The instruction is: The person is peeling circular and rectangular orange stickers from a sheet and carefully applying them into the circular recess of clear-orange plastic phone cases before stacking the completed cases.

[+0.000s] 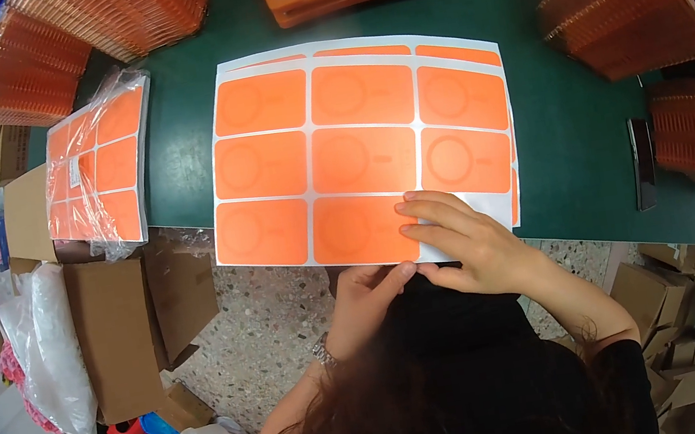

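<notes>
At left on the green table, we see a pack of orange label sheets in clear plastic; it looks not yet used. In the middle, at the near edge, lies the top label sheet, above at least one more similar sheet. On it, eight orange labels are present, while the near right place shows white backing. So we judge that one label is off and eight remain. The left hand has thumb and fingers close together at the sheet's near edge; we cannot tell if they pinch anything. The right hand is loosely spread, fingers resting on the sheet, thumb beside the left thumb. Farther right lies a dark phone.
</notes>
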